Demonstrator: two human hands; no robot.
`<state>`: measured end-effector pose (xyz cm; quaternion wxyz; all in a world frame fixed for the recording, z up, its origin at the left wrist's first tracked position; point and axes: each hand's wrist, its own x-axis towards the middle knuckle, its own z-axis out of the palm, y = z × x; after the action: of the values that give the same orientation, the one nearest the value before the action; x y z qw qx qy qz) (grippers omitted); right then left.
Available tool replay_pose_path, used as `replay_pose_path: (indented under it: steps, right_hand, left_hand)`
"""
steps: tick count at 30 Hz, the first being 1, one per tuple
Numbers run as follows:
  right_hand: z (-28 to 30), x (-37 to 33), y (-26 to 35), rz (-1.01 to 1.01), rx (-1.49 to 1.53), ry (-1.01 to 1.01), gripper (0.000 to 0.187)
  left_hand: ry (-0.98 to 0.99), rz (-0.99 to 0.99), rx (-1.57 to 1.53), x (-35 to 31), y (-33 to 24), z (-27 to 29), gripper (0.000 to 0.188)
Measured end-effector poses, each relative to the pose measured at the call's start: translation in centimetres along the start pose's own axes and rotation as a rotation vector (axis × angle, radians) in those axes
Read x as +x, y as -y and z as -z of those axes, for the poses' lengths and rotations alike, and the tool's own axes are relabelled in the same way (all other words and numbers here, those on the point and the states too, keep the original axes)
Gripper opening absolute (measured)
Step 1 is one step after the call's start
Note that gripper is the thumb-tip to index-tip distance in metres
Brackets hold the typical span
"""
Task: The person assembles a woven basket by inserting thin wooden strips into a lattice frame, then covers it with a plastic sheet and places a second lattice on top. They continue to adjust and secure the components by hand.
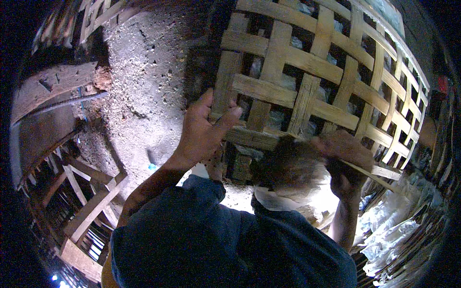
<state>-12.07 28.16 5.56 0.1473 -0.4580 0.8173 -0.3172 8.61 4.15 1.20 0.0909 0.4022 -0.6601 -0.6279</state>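
Observation:
A woven bamboo lattice panel (307,98) of wide pale strips stands tilted across the upper right, with open square gaps. My left hand (204,127) is closed on its lower left corner, thumb lying over the edge strip and fingers partly hidden behind. At the lower edge, toward the right, my right hand (346,156) is closed and somewhat blurred. Out of it, down to the right, runs a thin bamboo strip (372,176). Between the hands, below the panel, is a blurred dark brown rounded shape (283,168) that I cannot make out.
A rough grey floor (144,57) scattered with crumbs lies to the left. A wooden frame (93,209) stands at lower left, below a thick plank (57,89). Crumpled white plastic sheeting (389,230) hangs by slats at lower right. Dark blue clothing (225,240) fills the bottom middle.

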Motion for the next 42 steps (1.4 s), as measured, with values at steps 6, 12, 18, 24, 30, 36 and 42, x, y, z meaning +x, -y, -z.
replay_pose_path:
  steps: [6,12,18,24,30,36,42]
  right_hand:
    - [1.9,0.3,-0.3,-0.158,0.252,-0.061,0.018]
    - [-0.2,4.1,5.1,-0.070,0.344,0.163,0.028]
    - [-6.2,5.1,3.7,0.020,0.881,0.132,0.040]
    - [-6.3,7.6,5.8,0.105,0.875,0.222,0.024]
    - [-7.8,8.4,8.1,0.010,0.734,0.289,0.016]
    - [-8.0,8.6,8.5,-0.037,0.840,0.268,0.016]
    - [-5.7,9.1,8.4,-0.121,0.678,0.375,0.016]
  left_hand:
    - [-0.014,-0.010,-0.034,-0.6,0.4,0.2,0.025]
    - [-0.008,-0.009,-0.007,-0.4,0.6,0.0,0.027]
    - [-0.020,-0.020,-0.062,-0.6,-0.1,-0.2,0.025]
    - [-0.033,-0.077,-0.069,-0.4,1.7,-0.3,0.031]
    - [-0.024,-0.087,-0.169,-0.4,1.9,-0.1,0.038]
    - [-0.064,-0.122,-0.114,-0.4,1.1,-0.2,0.040]
    - [-0.054,-0.082,-0.042,-0.4,1.2,0.0,0.037]
